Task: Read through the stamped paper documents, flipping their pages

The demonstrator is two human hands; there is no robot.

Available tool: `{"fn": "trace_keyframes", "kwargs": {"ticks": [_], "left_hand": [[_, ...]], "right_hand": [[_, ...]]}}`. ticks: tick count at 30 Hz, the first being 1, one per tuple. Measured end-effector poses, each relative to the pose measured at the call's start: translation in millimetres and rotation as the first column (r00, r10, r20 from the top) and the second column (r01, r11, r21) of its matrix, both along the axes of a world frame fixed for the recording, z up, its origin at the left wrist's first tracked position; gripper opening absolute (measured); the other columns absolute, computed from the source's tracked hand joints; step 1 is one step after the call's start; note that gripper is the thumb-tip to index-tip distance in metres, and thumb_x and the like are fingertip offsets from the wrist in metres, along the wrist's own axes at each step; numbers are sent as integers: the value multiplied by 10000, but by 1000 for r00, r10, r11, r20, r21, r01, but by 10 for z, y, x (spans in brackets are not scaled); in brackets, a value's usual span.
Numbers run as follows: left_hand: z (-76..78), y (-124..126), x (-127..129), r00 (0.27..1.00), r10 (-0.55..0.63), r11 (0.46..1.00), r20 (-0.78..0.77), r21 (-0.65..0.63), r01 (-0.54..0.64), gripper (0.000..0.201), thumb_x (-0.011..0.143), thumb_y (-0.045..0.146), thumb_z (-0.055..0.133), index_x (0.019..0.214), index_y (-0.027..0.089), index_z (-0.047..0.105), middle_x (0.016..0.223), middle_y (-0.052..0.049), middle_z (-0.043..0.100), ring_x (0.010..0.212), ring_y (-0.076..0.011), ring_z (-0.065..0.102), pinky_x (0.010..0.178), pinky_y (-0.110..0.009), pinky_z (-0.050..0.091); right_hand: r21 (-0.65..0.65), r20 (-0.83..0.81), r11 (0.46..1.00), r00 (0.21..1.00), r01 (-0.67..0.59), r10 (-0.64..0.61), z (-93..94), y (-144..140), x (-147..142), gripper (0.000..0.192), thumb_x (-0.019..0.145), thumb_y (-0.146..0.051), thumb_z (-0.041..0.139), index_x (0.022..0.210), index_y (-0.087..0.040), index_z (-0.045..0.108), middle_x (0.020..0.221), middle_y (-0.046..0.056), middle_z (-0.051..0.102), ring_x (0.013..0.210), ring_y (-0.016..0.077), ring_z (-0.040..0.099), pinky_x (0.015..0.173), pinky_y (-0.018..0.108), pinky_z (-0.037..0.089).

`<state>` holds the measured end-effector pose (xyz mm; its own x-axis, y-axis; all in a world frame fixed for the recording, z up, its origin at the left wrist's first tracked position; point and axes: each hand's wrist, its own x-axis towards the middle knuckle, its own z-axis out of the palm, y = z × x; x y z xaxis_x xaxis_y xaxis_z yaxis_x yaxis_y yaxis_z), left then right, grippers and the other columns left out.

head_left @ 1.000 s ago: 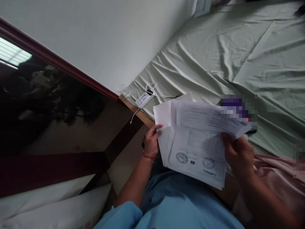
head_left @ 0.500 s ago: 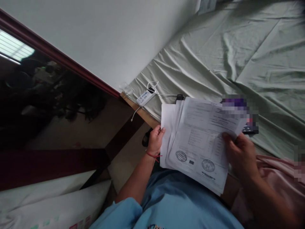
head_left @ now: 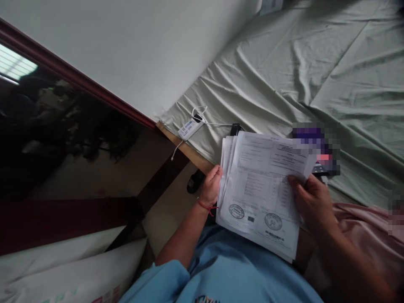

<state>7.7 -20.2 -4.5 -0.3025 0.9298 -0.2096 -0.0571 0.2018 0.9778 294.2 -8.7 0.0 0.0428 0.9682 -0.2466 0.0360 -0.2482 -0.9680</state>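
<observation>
A stack of printed paper sheets (head_left: 261,185) with two round stamps near its lower edge is held over my lap. My left hand (head_left: 211,185), with a red string on the wrist, grips the stack's left edge. On the right edge sits my right hand (head_left: 311,202), thumb on top of the front sheet. Both hands are closed on the papers. The sheets behind the front one show only as thin edges on the left.
A bed with a wrinkled pale green sheet (head_left: 299,75) lies ahead. A white charger block with a cable (head_left: 189,127) rests at the bed's corner. A white wall (head_left: 126,50) and a dark red frame (head_left: 78,82) stand to the left. Pink cloth (head_left: 362,227) lies at right.
The fanned sheets have been drawn together into a tighter stack. My left hand has shifted right along with the stack's left edge.
</observation>
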Motion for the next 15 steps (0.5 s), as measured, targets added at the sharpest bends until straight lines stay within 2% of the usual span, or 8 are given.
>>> {"fn": "trace_keyframes", "kwargs": {"ticks": [4,10,15], "left_hand": [[-5,-20,-2,998,-22,1000,-54,10,23,407,909,566,643,829,168,601,807,-3,555,768,-138,490,749,-246,427],[38,-26,15,992,-60,998,-110,9,62,439,929,588,602,785,176,542,751,6,477,720,-136,435,699,-248,395],[55,-24,10,979,-79,996,-189,16,83,479,942,606,568,744,180,475,740,9,421,703,-130,381,660,-249,354]], "right_hand": [[-70,-35,997,999,-6,4,23,7,-16,422,869,-502,698,1211,-255,696,1058,78,764,814,264,713,660,383,592],[-72,-26,997,1000,-5,4,28,13,-17,443,851,-530,699,1201,-257,693,1066,93,762,831,292,710,651,411,596],[-74,-1,997,1000,-4,4,18,8,-21,420,850,-518,700,1180,-259,696,1030,79,760,790,269,702,621,378,571]]}}
